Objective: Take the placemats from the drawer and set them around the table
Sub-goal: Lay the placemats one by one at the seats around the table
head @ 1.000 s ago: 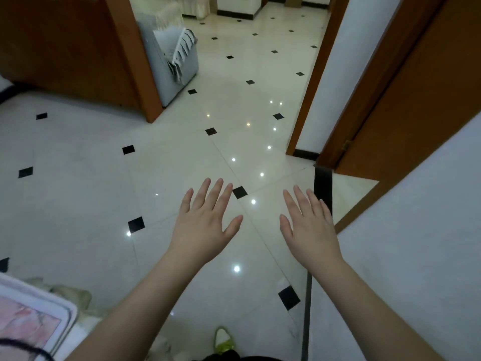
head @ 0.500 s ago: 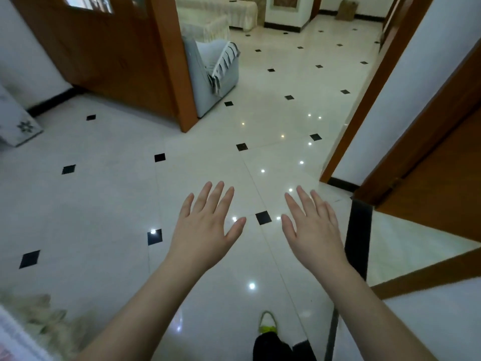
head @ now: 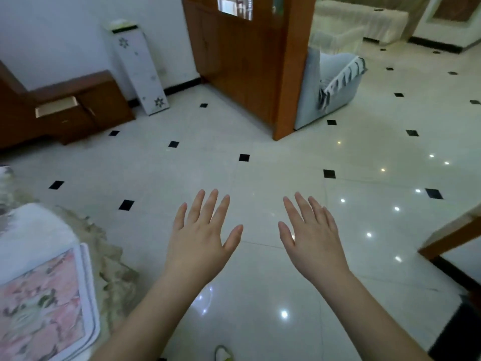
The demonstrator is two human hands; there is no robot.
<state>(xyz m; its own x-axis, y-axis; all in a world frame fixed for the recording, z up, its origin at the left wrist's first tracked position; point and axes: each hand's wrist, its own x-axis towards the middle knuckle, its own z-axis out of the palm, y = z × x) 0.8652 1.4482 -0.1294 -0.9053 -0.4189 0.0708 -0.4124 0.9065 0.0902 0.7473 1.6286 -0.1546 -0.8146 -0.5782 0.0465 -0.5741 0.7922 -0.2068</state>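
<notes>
My left hand [head: 201, 235] and my right hand [head: 313, 235] are held out flat over the tiled floor, fingers spread, holding nothing. A pink floral placemat [head: 41, 306] with a white border lies on the white-clothed table [head: 33, 230] at the lower left. At the far left, a low brown cabinet has its drawer [head: 58, 106] pulled open; I cannot see inside it.
A white panel with flower prints [head: 140, 71] leans on the wall next to the cabinet. A wooden partition [head: 250, 63] and a grey armchair [head: 330, 87] stand ahead. A wooden door frame [head: 453, 238] sits at the right. Glossy tile floor [head: 260, 165] lies between.
The view has swung left: the door frame slid to the right edge, and the cabinet with its open drawer and the table with a placemat came into sight. Both hands stay spread.
</notes>
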